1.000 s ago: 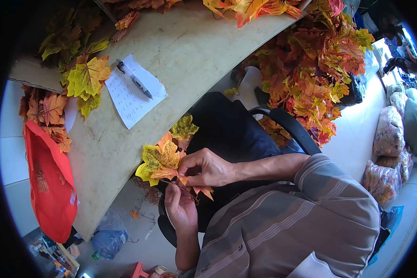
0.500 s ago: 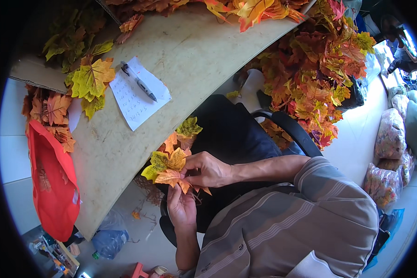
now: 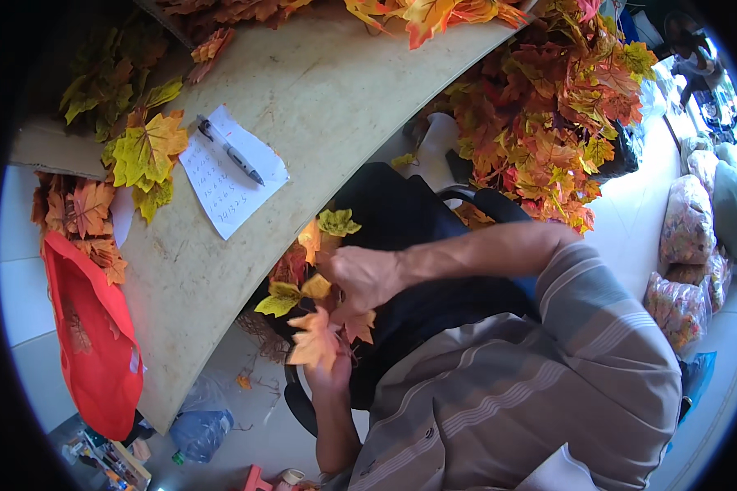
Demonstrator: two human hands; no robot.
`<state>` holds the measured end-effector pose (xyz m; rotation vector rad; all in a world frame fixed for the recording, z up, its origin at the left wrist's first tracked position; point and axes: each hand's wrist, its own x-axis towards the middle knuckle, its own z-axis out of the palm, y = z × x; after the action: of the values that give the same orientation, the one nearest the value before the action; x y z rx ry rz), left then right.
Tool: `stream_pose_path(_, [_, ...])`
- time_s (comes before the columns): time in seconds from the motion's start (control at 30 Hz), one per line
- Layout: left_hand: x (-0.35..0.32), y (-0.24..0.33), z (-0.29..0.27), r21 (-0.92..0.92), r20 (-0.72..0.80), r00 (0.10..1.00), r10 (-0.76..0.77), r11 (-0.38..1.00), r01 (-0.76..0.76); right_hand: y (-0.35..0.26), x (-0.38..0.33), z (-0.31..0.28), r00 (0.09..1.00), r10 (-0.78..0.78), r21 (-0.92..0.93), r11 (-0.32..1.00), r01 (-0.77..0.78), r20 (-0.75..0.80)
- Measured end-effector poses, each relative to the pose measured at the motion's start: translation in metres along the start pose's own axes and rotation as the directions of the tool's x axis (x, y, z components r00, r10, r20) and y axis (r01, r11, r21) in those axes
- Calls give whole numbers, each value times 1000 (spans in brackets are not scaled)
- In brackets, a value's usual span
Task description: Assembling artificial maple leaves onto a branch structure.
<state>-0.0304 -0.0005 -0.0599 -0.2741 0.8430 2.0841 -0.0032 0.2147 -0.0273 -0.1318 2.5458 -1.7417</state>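
Observation:
Over my lap, beside the table edge, both hands work at artificial maple leaves. My left hand [image 3: 329, 374] is closed at the base of a peach-orange leaf [image 3: 315, 338], its fingers partly hidden behind it. My right hand [image 3: 367, 280] is just above, back of the hand up, fingers curled down and blurred; what they hold is hidden. A green-yellow leaf [image 3: 278, 299] and a small golden leaf [image 3: 316, 286] stick out beside it. A darker orange leaf [image 3: 359, 326] hangs below the right hand. Another green leaf [image 3: 338, 222] lies beyond, near the table edge.
A paper sheet [image 3: 221, 196] with a pen [image 3: 231, 152] lies on the table [image 3: 303, 106]. A red bag [image 3: 90, 335] hangs at its left edge. Leaf heaps [image 3: 540, 123] rise beyond the chair armrest [image 3: 499, 204]. Filled plastic bags [image 3: 686, 221] stand at right, a plastic bottle [image 3: 202, 434] on the floor.
My right hand has moved up and away from the left, blurring. The orange leaf has tipped downward over my left hand. The view has shifted slightly.

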Motion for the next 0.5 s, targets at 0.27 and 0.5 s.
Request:
stream_pose_path(0.27, [0,9,-37,-78,-188,971,-146,988,133,188,-80,-140,967,242,-737,638,-222,-82])
stream_pose_path(0.5, [5,18,15,274,-284,948,-147,935,227,289,-10,-180,855,476,-642,594,-485,-206])
